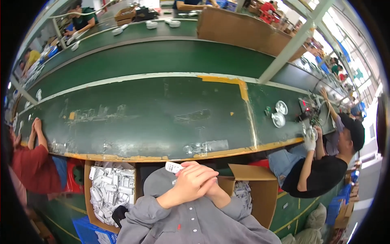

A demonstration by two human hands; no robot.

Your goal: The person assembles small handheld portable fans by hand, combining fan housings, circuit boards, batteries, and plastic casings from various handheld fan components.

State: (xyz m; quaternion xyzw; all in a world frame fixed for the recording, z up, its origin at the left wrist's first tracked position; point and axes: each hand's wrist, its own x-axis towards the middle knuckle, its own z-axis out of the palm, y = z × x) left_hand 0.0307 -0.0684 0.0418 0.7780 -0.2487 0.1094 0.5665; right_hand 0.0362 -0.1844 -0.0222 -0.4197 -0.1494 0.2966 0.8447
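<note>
Close to my body, my left hand [191,181] and my right hand [212,188] are closed together, the left lying over the right. A small white plastic part [174,167] with dark marks sticks out from them on the left. The rest of it is covered by my fingers, and how each hand grips it is partly hidden. To the left of my lap stands an open cardboard box [87,195] filled with similar white parts [111,189]. Another open cardboard box [264,203] to my right also contains white parts [243,193].
A green workbench [154,118] with a worn yellow front edge runs across ahead of me. At right, a co-worker in black [325,175] handles a part near round white pieces [278,119] and a wired fixture [310,112]. Another person in red [38,166] sits at left.
</note>
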